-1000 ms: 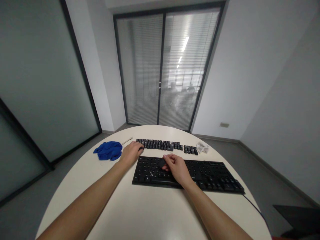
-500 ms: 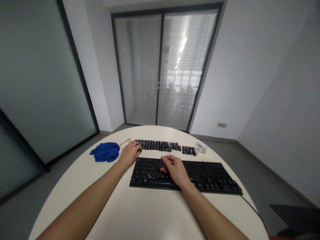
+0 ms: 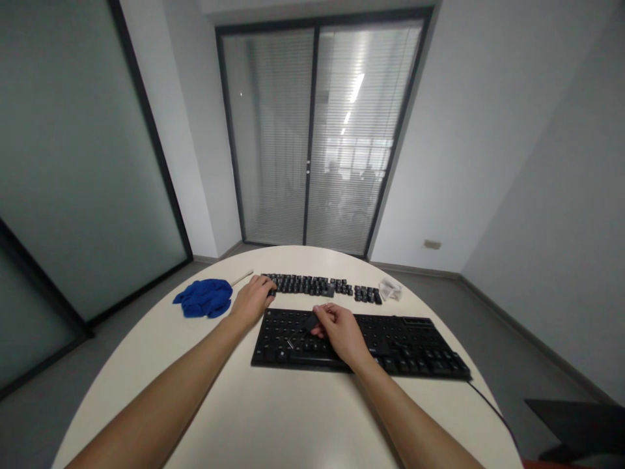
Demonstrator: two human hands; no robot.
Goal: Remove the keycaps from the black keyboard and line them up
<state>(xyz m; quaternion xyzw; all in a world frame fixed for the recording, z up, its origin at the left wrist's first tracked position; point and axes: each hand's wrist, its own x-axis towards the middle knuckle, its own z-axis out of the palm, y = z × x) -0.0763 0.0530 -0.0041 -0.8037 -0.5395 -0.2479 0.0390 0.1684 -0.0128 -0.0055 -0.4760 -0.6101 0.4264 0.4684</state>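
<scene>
My right hand [image 3: 340, 331] is closed on the dark handle of a keycap puller [image 3: 309, 322]. The tool slants down to the left, its wire end over the left part of a black keyboard [image 3: 420, 345]. Many switches there show without caps, while caps are still fitted along the lower right. My left hand [image 3: 251, 301] rests beyond the keyboard's upper left corner, fingers bent and closed around a black keycap [image 3: 271, 293]. That cap is at the left end of rows of loose black keycaps [image 3: 303, 285] lying behind the keyboard.
A crumpled blue cloth [image 3: 204, 298] lies left of my left hand, with a thin pale stick [image 3: 243, 277] beside it. Crumpled whitish pieces [image 3: 390, 289] lie past the right end of the keycaps. The keyboard's cable [image 3: 493, 409] runs over the right side of the round table [image 3: 273, 417].
The view has shifted very slightly. Both hands, the puller and the keyboard keep almost the same places.
</scene>
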